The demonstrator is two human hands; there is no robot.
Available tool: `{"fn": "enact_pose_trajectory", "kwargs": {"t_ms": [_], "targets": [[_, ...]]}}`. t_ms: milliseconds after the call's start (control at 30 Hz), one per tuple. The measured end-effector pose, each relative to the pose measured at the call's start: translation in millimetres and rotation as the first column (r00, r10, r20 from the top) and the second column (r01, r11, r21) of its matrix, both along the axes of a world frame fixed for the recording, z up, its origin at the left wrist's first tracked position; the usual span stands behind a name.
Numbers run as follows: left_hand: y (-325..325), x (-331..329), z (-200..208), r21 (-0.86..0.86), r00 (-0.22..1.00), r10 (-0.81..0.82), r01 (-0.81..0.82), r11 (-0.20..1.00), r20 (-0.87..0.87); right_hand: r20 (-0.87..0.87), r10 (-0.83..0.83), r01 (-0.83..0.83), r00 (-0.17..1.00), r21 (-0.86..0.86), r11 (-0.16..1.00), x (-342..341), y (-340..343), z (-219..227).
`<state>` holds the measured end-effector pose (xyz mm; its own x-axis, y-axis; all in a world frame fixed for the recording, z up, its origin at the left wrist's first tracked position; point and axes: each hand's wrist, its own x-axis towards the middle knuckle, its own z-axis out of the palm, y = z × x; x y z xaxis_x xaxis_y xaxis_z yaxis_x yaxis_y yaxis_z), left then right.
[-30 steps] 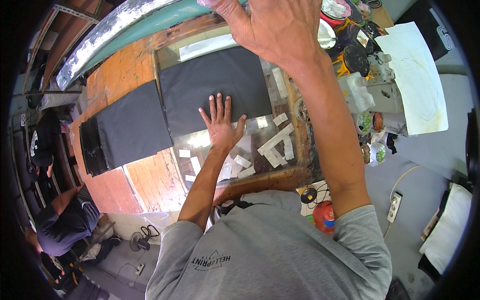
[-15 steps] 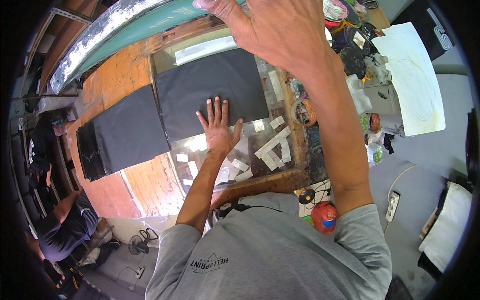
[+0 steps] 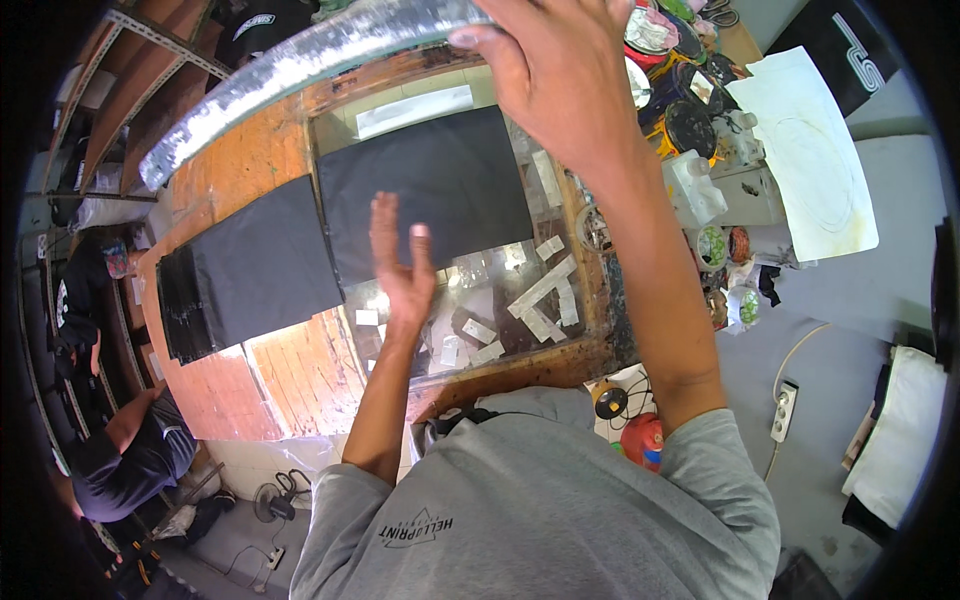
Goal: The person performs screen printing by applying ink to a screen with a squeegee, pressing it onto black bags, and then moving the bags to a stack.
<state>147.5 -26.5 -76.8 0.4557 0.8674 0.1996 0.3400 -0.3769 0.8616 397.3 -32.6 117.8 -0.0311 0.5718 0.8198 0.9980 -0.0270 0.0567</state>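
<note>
My left hand [image 3: 403, 270] hovers just over the near edge of a black flat sheet [image 3: 455, 170], fingers stretched out and nothing in them. The sheet lies on the glass panel [image 3: 400, 350] set into a wooden table. At the far edge, my right hand [image 3: 560, 85] grips a silver-edged frame [image 3: 300, 75], with its thumb against the near rim; the other fingers are partly cut off by the picture's top. That frame stands raised above the table's far side. A stack of similar black sheets [image 3: 260, 265] lies on the left, its left edges fanned.
Pale tape strips [image 3: 540, 305] stick to the glass. Tubs of ink [image 3: 690, 125], plastic bottles [image 3: 700, 185] and a stained white sheet [image 3: 815, 150] crowd the right side. A person [image 3: 130, 460] sits at the lower left beside shelves [image 3: 130, 100]. A power strip [image 3: 784, 412] lies on the right.
My left hand has lifted off the black sheet and shifted slightly left. The raised frame has tilted, its near rim coming closer along with my right hand, and its green face no longer shows.
</note>
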Motion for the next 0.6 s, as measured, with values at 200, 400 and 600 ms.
{"fn": "enact_pose_trajectory", "kwargs": {"t_ms": [200,400,600], "targets": [[12,-41,108,-0.397,0.666,0.279,0.027,0.918,0.692,-0.253,0.103,-0.063,0.962,0.161,0.985,-29,-80,-82],[-23,-70,92,-0.842,0.636,0.608,0.128,0.525,0.476,-0.341,-0.528,0.342,0.778,-0.475,0.811,-56,-193,-212],[-35,-89,20,-0.931,0.746,0.584,0.139,0.336,0.322,-0.258,-0.599,0.314,0.759,-0.661,0.682,-18,-251,-266]]}}
